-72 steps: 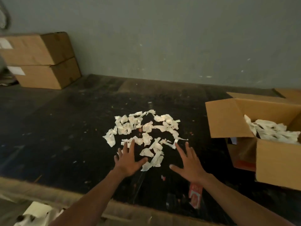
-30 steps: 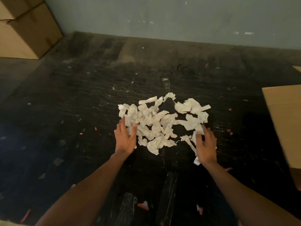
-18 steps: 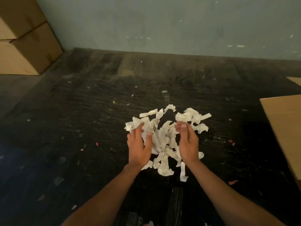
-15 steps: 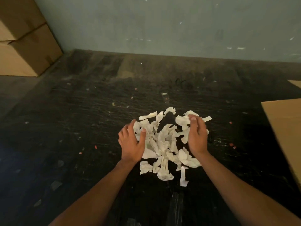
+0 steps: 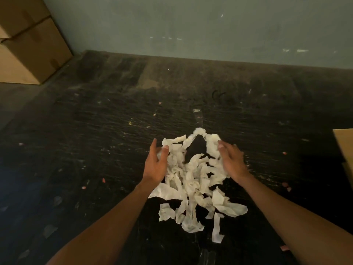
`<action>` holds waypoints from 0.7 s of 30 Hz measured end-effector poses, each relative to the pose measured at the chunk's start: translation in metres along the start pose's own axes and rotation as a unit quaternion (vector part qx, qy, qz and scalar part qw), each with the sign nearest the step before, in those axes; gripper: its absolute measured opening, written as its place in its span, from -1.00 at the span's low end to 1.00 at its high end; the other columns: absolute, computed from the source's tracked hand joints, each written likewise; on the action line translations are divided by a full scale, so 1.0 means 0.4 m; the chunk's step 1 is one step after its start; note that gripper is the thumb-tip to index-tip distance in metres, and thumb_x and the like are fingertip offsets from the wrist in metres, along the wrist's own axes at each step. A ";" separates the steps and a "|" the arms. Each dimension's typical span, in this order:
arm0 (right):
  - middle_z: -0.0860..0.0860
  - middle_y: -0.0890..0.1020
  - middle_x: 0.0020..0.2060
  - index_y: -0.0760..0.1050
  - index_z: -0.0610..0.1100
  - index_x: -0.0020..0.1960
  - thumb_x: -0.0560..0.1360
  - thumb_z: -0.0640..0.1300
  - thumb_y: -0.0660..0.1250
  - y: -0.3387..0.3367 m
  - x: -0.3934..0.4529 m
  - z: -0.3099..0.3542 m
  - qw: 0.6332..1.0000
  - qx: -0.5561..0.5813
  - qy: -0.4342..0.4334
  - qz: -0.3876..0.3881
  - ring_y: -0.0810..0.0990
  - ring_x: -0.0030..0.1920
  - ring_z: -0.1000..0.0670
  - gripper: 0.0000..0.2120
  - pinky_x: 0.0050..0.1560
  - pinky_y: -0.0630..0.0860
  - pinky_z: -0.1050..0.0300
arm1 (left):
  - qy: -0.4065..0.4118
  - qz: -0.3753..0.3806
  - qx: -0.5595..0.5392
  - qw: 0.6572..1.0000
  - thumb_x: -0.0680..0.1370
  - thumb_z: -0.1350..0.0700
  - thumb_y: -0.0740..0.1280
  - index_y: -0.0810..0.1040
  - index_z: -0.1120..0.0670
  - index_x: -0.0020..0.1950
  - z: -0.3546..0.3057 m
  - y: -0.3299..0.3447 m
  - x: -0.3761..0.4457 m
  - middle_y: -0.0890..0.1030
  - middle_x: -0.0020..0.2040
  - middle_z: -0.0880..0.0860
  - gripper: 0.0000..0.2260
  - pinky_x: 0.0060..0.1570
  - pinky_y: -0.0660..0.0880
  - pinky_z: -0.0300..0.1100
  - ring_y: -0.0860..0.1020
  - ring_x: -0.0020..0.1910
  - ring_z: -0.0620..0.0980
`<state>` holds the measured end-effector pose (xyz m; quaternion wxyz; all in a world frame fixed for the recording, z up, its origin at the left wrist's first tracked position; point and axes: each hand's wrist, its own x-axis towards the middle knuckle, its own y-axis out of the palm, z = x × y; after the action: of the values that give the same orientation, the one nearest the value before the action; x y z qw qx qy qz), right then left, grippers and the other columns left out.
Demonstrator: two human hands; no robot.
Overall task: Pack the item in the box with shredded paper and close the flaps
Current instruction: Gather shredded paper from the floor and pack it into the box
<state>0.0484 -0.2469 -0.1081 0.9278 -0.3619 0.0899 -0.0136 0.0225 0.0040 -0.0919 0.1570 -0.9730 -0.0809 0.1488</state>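
Observation:
A heap of white shredded paper (image 5: 193,180) lies on the dark scuffed table (image 5: 95,142) in front of me. My left hand (image 5: 155,165) presses against the heap's left side, palm turned inward, fingers apart. My right hand (image 5: 230,161) cups the right side, palm inward. Both hands touch the paper from the sides and hold nothing closed. Several strips trail toward me at the near side of the heap. Only a corner of the open cardboard box (image 5: 346,150) shows at the right edge; its inside is out of view.
Two stacked closed cardboard boxes (image 5: 28,41) stand at the back left against the grey-green wall (image 5: 191,25). Small pink and white scraps are scattered over the table.
My hands went from flat on the spread paper to pushing it together from both sides. The scattered pieces are now bunched into a narrower heap between my palms.

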 end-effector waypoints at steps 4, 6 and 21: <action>0.08 0.55 0.24 0.48 0.06 0.31 0.64 0.10 0.07 0.048 -0.100 0.078 0.970 0.237 -0.010 0.051 0.47 0.29 0.08 -0.66 0.31 0.36 0.15 | 0.024 0.013 -0.051 0.998 0.64 -0.13 0.16 0.06 -0.12 0.58 -0.030 0.025 -0.039 0.49 0.26 -0.09 -0.46 0.21 0.39 -0.14 0.48 0.23 -0.10; 0.02 0.61 0.19 0.51 0.01 0.28 0.65 0.10 0.05 0.053 -0.140 0.112 0.951 0.306 0.004 0.051 0.54 0.24 0.06 -0.64 0.32 0.44 0.04 | 0.048 0.029 -0.066 0.996 0.64 -0.12 0.15 0.10 -0.13 0.57 -0.036 0.021 -0.060 0.54 0.20 -0.09 -0.49 0.25 0.44 -0.09 0.55 0.15 -0.12; 0.09 -0.31 0.56 -0.26 0.34 0.50 0.31 0.61 -0.04 -0.032 -0.249 -0.116 0.979 -0.126 -0.136 0.078 -0.28 0.55 -0.04 -0.12 0.47 -0.19 -0.38 | 0.259 0.211 0.518 0.787 0.16 -0.65 0.20 -0.45 -0.19 0.50 0.147 -0.035 -0.360 -0.55 0.48 0.07 0.21 0.34 -0.32 0.47 -0.55 0.41 0.29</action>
<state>-0.0571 -0.2784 -0.1172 0.8763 -0.4665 -0.0084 0.1199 -0.1334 0.0043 -0.1023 0.6171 -0.7404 0.2597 -0.0602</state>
